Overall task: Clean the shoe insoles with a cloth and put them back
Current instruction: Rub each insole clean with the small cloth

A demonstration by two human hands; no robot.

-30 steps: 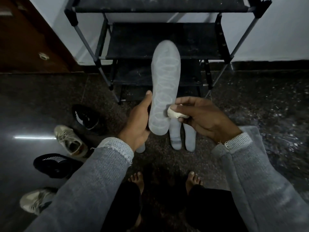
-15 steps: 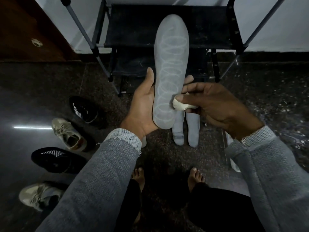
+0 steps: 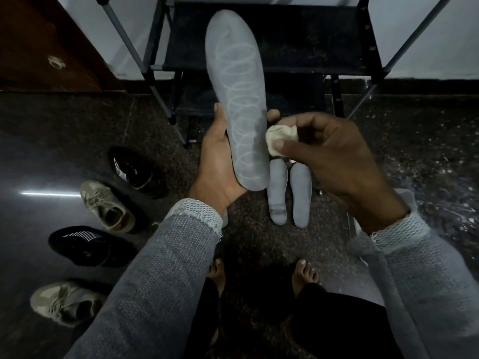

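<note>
Above the floor (image 3: 259,242), my left hand (image 3: 217,164) cradles the insole (image 3: 239,99) upright; right-hand fingers (image 3: 287,146) pinch the bunched cloth (image 3: 281,137) at its edge. Best to wipe in long, firm strokes, heel to toe.

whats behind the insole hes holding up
Behind the raised insole stand the dark shelves of the shoe rack, and fingertips of the left hand show past its right edge. The rack's middle stretch is covered by the insole.

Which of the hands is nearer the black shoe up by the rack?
Left. The left hand holds the insole just right of that black shoe; the right hand, gripping the cloth, is beyond the insole.
</note>
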